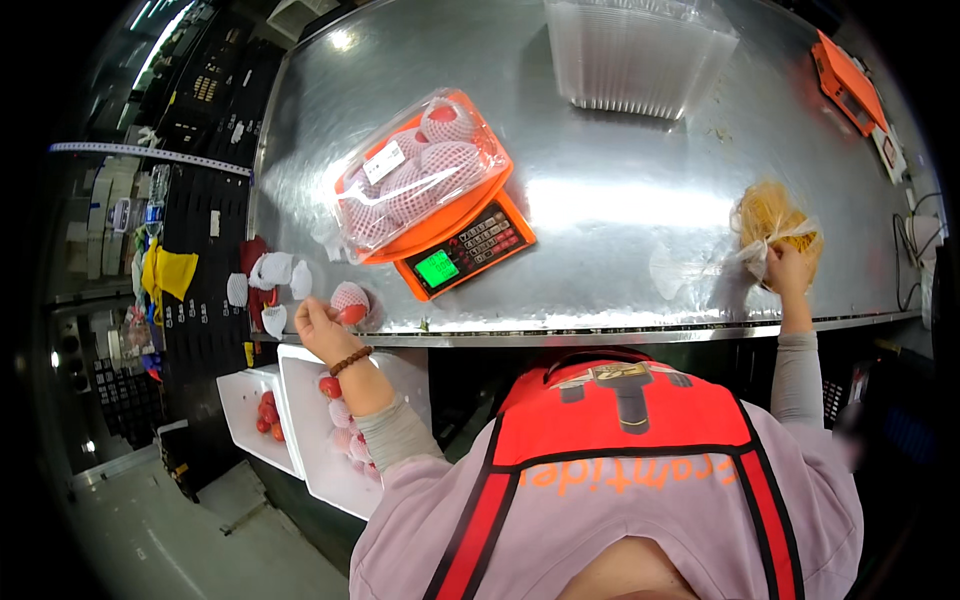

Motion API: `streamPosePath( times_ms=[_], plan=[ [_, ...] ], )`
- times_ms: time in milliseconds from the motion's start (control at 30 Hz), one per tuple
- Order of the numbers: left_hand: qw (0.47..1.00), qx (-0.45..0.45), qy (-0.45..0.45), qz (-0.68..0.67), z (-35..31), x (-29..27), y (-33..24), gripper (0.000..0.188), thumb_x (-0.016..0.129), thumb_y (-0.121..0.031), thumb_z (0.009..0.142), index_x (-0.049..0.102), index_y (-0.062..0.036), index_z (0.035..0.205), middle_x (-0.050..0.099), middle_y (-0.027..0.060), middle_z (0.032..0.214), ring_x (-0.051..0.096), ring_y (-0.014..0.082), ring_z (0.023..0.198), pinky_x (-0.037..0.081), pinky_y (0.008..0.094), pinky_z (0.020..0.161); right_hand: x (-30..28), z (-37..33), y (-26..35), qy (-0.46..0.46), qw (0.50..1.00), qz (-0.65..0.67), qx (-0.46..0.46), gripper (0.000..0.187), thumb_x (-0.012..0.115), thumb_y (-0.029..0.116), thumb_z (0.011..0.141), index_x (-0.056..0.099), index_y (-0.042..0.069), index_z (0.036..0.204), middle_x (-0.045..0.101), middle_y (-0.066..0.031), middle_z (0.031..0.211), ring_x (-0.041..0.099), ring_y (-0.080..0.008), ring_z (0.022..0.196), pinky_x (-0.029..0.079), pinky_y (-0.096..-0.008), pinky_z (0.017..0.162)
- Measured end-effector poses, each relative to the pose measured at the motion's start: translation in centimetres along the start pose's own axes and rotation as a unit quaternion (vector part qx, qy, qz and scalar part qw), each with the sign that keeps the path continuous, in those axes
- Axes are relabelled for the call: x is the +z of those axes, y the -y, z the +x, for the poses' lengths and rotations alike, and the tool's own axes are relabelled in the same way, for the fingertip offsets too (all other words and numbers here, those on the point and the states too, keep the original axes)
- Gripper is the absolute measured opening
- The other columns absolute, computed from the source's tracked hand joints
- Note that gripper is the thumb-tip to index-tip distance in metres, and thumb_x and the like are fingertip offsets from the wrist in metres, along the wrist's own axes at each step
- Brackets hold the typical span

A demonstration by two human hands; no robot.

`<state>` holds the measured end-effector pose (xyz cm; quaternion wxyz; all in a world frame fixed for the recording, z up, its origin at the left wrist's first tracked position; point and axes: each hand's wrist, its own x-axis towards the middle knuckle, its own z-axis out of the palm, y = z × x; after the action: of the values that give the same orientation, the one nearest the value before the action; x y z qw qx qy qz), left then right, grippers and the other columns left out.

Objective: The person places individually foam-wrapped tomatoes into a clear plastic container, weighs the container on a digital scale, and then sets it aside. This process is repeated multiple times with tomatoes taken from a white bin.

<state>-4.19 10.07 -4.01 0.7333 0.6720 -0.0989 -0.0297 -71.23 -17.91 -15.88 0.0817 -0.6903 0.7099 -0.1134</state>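
Note:
My left hand (322, 332) is at the table's near edge with its fingers curled together. Whatever may be between them is hidden. Right beside it lies a red fruit in a white foam net (349, 302). At the right, my right hand (788, 270) grips the near side of a clear plastic bag (768, 238) that holds thin yellow strands, perhaps rubber bands. Between my hands, an orange weighing scale (465, 248) with a lit green display bears a clear-wrapped tray of net-covered fruit (415, 175). The pack sits tilted, a white label on top.
A stack of clear plastic trays (640, 60) stands at the back of the metal table (590, 270). Another orange scale (848, 85) is far right. Empty foam nets (272, 270) lie left of my hand. Below the edge, white foam boxes (300, 420) hold red fruit.

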Motion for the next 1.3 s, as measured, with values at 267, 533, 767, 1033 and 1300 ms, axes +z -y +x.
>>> streamPosePath(
  times_ms=[267,533,767,1033,1300],
  plan=[
    [0.999,-0.039,-0.018,0.024,-1.2,-2.9,1.0,0.009,0.059,-0.017,0.091,0.055,-0.0082,0.091,0.054,-0.0013,0.071,0.047,0.0052,0.059,0.035,0.0166,0.051,-3.5,2.0,-3.0,-0.001,0.997,0.074,0.034,0.029,0.057,0.03,0.088,0.068,0.003,0.093,0.067,-0.016,0.081,0.065,-0.0319,0.075,0.049,-0.0396,0.066],
    [0.979,0.071,0.184,0.051,-5.3,2.4,-0.3,0.006,0.058,-0.005,0.089,0.057,-0.0036,0.095,0.057,-0.0001,0.084,0.05,0.0066,0.071,0.043,0.0206,0.064,-11.3,-0.4,6.9,-0.136,0.987,-0.036,-0.082,0.02,0.063,0.022,0.085,0.067,0.003,0.089,0.067,-0.0136,0.082,0.065,-0.0278,0.07,0.048,-0.036,0.061],
    [0.714,-0.167,0.678,-0.049,-17.5,14.0,-6.0,0.062,0.066,0.004,0.077,0.04,-0.0023,0.133,0.057,0.0055,0.107,0.055,0.0087,0.082,0.047,0.0207,0.066,-9.7,-8.8,30.8,0.327,0.772,0.442,-0.32,0.009,0.064,0.008,0.081,0.059,0.001,0.084,0.057,-0.0029,0.072,0.05,-0.0094,0.067,0.043,-0.0256,0.06],
    [0.767,0.003,0.641,0.035,-15.0,15.1,-3.5,0.006,0.065,-0.002,0.082,0.061,-0.0002,0.087,0.061,0.0015,0.073,0.054,0.0056,0.063,0.045,0.021,0.057,-8.1,-9.4,34.7,0.374,0.434,0.783,-0.243,0.01,0.055,0.008,0.089,0.061,0.0,0.087,0.06,-0.0045,0.083,0.054,-0.0121,0.069,0.045,-0.0254,0.068],
    [0.616,-0.394,0.682,-0.012,-13.8,16.3,-0.9,0.006,0.061,-0.006,0.081,0.059,-0.0078,0.086,0.056,-0.0018,0.072,0.048,0.0047,0.059,0.035,0.0185,0.051,-2.3,-6.1,40.9,0.064,0.795,0.535,-0.278,0.045,0.066,0.011,0.083,0.05,-0.005,0.123,0.058,-0.0189,0.119,0.058,-0.0258,0.11,0.047,-0.0357,0.092]
  ],
)
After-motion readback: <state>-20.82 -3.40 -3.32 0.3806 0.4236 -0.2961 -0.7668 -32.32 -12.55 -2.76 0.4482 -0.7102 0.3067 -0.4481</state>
